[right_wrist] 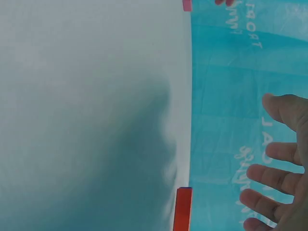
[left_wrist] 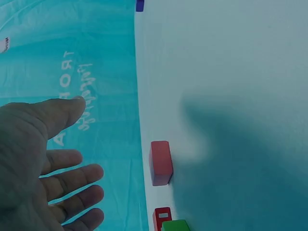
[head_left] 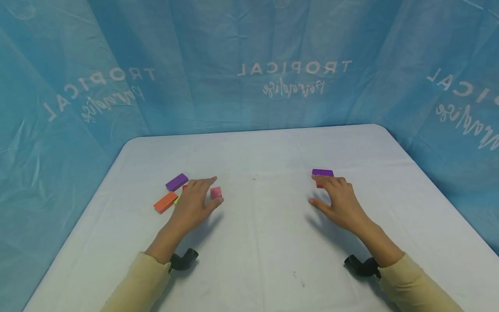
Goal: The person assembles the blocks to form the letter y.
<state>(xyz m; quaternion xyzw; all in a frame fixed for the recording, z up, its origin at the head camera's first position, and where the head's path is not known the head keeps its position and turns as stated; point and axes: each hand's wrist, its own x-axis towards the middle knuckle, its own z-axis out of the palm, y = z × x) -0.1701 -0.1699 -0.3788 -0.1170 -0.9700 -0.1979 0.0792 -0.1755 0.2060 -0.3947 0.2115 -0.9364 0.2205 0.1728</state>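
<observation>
My left hand [head_left: 192,201] hovers over the left part of the table, fingers spread and holding nothing. Close by its thumb lies a pink block [head_left: 215,192]. Partly hidden behind that hand are a red block [left_wrist: 162,217] and a green block [left_wrist: 176,225]. Farther left rest a purple block [head_left: 177,182] and an orange block [head_left: 165,202]. On the right side, my right hand [head_left: 343,203] is held above the table with loose, parted fingers and nothing in them. Just beyond its fingertips are a purple block [head_left: 322,172] and a red block [right_wrist: 182,209], the latter mostly covered in the head view.
A white cloth covers the table [head_left: 257,242]. Blue printed curtains [head_left: 218,99] hang behind it and along both sides. Each wrist carries a black camera mount [head_left: 185,260], low over the table.
</observation>
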